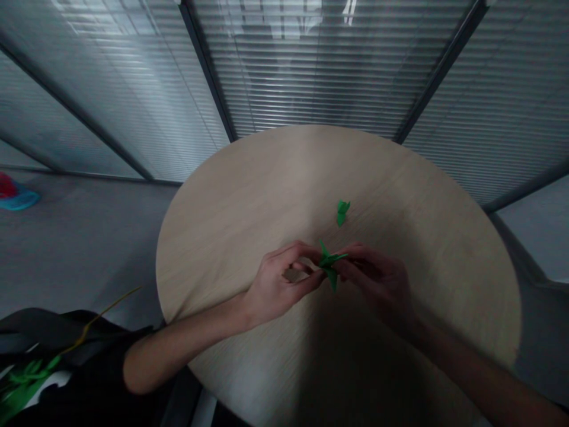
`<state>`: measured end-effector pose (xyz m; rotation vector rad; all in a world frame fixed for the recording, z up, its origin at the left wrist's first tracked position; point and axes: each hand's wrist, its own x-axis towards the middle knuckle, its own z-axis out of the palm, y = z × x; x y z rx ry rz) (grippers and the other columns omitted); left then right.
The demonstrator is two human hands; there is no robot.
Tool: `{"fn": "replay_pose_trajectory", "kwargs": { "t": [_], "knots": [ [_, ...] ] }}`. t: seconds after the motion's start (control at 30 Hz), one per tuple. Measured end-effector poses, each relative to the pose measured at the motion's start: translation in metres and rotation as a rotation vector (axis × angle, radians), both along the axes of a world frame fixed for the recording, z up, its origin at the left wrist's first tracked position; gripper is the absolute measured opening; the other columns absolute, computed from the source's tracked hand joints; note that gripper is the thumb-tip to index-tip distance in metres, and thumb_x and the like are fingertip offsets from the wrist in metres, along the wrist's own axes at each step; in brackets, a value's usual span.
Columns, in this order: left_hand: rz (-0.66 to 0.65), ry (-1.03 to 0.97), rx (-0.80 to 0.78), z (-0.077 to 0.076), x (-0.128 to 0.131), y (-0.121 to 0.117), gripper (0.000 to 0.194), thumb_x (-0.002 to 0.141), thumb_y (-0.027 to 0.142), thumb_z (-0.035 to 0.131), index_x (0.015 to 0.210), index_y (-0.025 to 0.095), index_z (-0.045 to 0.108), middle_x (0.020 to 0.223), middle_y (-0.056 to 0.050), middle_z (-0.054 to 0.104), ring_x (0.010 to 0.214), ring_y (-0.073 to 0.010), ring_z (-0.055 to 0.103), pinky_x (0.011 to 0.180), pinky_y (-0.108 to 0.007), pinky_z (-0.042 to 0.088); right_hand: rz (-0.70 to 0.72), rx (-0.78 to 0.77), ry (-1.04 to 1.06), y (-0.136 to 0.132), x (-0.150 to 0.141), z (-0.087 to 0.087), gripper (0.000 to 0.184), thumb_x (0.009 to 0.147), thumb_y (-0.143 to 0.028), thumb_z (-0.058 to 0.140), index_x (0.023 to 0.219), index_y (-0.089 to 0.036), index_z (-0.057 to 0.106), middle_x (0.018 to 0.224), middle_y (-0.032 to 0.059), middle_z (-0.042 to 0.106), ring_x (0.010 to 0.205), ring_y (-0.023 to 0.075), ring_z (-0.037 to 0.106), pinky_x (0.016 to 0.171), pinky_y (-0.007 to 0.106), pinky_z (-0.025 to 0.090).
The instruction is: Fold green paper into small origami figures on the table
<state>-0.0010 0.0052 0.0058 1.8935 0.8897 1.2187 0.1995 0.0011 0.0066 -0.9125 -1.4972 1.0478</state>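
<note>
Left hand (284,279) and right hand (377,286) meet just below the middle of the round wood-veneer bench (249,201), at about 6 o'clock from its centre. Between them, a folded green origami figure (329,265) is held clear of the surface, with pointed flaps sticking out at about 12, 3 and 6 o'clock.

Left fingers (306,254) are curled and closed on the figure's left side, pinching it, with a small gap showing inside the curl. Right fingers (351,264) close in on its right side and appear to pinch it too, though that hand sits in shadow and the exact contact is hard to see.

A smaller folded green paper piece (342,212) lies on the bench at about 12 o'clock from the hands, near them but not touching. Glass partitions with slatted blinds (324,71) stand beyond the bench. On the grey floor (80,249) at about 10 o'clock, a blue-and-red object (15,196) is cut off by the frame edge. At about 8 o'clock, a dark cloth item (53,338) carries bright green strips (29,379) and a thin yellow cord (104,311).
</note>
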Motion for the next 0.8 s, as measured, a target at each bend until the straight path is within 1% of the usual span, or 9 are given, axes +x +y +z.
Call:
{"fn": "replay_pose_trajectory", "kwargs": {
  "t": [0.13,0.37,0.5,0.63,0.7,0.8],
  "knots": [
    [0.014,0.025,-0.061,-0.002,-0.001,0.0,0.011,0.09,0.019,0.071,0.099,0.014,0.071,0.09,-0.006,0.074,0.072,-0.0112,0.069,0.063,-0.019,0.058,0.006,-0.113,0.035,0.002,0.0,0.0,0.009,0.087,-0.028,0.075,0.084,-0.019,0.075,0.07,0.0002,0.07,0.06,0.0119,0.066,0.054,0.022,0.056],
    [0.026,0.041,-0.21,-0.002,0.001,0.0,0.016,0.091,0.027,0.069,0.098,0.014,0.072,0.09,-0.007,0.074,0.071,-0.0125,0.068,0.06,-0.02,0.055,0.026,-0.23,0.023,0.006,-0.001,0.0,0.018,0.085,-0.035,0.076,0.078,-0.019,0.073,0.066,0.0002,0.068,0.06,0.012,0.065,0.058,0.023,0.056],
    [0.035,0.049,-0.265,-0.001,0.002,0.001,0.018,0.091,0.03,0.068,0.098,0.013,0.072,0.085,-0.006,0.073,0.065,-0.0103,0.064,0.057,-0.019,0.052,0.041,-0.26,0.07,0.009,-0.001,-0.003,0.019,0.083,-0.037,0.077,0.08,-0.019,0.073,0.068,0.0001,0.069,0.059,0.0122,0.065,0.058,0.025,0.057],
    [0.027,0.051,-0.318,-0.004,0.003,0.003,0.022,0.091,0.033,0.068,0.099,0.012,0.072,0.084,-0.006,0.073,0.057,-0.0085,0.06,0.05,-0.018,0.046,0.053,-0.28,0.083,0.013,-0.001,-0.008,0.02,0.082,-0.039,0.079,0.081,-0.019,0.075,0.067,-0.0004,0.069,0.058,0.011,0.066,0.056,0.022,0.055],
    [0.02,0.048,-0.323,-0.007,0.003,0.004,0.024,0.091,0.034,0.068,0.1,0.012,0.073,0.085,-0.007,0.074,0.059,-0.0099,0.062,0.051,-0.018,0.047,0.047,-0.273,0.087,0.014,-0.001,-0.01,0.02,0.081,-0.039,0.08,0.081,-0.019,0.076,0.067,-0.0005,0.07,0.058,0.0107,0.066,0.056,0.021,0.055],
    [0.008,0.034,-0.294,-0.009,0.003,0.007,0.022,0.092,0.033,0.066,0.099,0.013,0.074,0.086,-0.007,0.074,0.067,-0.0129,0.066,0.057,-0.021,0.052,0.053,-0.255,0.11,0.015,-0.001,-0.013,0.02,0.08,-0.039,0.082,0.083,-0.021,0.076,0.069,-0.001,0.071,0.058,0.0103,0.067,0.057,0.021,0.056]
  ]
}}
